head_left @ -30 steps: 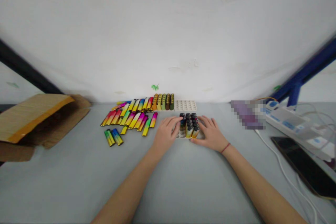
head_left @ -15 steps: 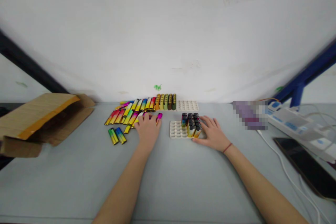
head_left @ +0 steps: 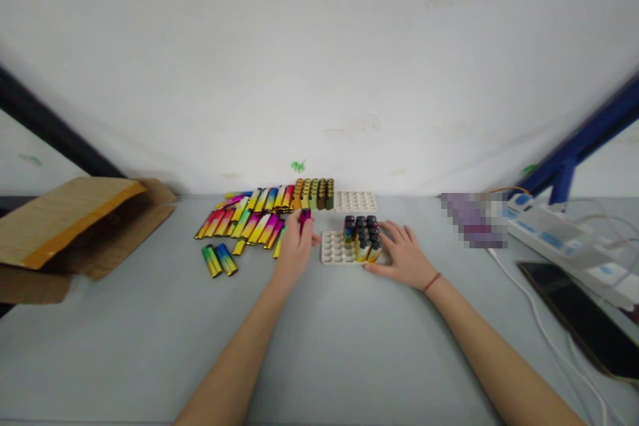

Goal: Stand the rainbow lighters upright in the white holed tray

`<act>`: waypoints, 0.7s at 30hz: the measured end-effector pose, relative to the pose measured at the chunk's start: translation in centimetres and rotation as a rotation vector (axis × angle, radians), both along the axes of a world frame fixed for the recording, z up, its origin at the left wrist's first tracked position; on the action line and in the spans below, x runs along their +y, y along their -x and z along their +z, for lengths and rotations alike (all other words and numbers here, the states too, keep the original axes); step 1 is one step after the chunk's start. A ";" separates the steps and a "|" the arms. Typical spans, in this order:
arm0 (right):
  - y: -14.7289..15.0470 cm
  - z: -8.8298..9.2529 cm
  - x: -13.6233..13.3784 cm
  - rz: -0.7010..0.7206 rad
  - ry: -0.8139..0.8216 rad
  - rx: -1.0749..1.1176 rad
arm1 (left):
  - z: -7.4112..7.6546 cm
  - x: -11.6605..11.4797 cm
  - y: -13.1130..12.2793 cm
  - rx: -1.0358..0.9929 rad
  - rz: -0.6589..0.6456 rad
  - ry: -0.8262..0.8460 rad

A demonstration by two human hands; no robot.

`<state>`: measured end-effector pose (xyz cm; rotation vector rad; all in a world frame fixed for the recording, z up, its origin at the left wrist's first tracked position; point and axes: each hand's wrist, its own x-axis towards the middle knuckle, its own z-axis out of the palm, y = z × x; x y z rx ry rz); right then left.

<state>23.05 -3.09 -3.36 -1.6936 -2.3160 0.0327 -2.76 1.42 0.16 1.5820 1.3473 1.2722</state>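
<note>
My left hand [head_left: 295, 249] is closed on a small magenta cylinder [head_left: 305, 215] with a dark end, held upright just left of the near white tray [head_left: 333, 254]. My right hand [head_left: 405, 256] braces that tray's right side, thumb by the front edge and fingers toward the back. Several black-topped cylinders [head_left: 363, 234] with colourful shiny bodies stand in the tray's right part, while round hollows show on its left. Left of my left hand, many similar metallic gradient cylinders [head_left: 254, 226] lie in rows. Two more, green and blue [head_left: 226, 259], lie nearer me.
Behind stands a block of upright gold-topped cylinders [head_left: 313, 194], beside a second white tray [head_left: 355, 201] against the wall. An open cardboard box [head_left: 74, 219] is at left. On the right are a phone [head_left: 579, 313], a white cable [head_left: 532, 299] and a power strip [head_left: 569, 239].
My left hand has picked up the magenta cylinder from the row, turned it upright and moved slightly right toward the tray. My right hand stays by the tray.
</note>
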 end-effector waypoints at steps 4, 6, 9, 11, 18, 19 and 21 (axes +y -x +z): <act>0.0 -0.1 0.0 -0.002 0.000 0.001 | 0.3 -0.6 -1.1 -0.366 -0.042 0.144; -0.1 -0.1 0.0 0.001 -0.005 0.004 | 0.3 -0.6 -1.4 -0.470 -0.047 0.220; -0.1 0.0 0.0 0.006 -0.011 0.006 | 0.4 -0.7 -1.6 -0.564 -0.050 0.359; -0.2 0.0 0.0 0.010 -0.009 0.005 | 0.6 -0.8 -1.7 -0.596 -0.036 0.410; -0.3 -0.1 0.0 -0.001 -0.012 -0.006 | 1.4 -1.5 -1.8 -0.679 -0.007 0.491; -0.3 -0.2 0.0 0.001 -0.015 -0.006 | 1.4 -1.5 -1.8 -0.686 0.009 0.492; -0.3 -0.2 0.0 0.005 -0.023 -0.004 | 1.4 -1.5 -1.9 -0.684 0.044 0.490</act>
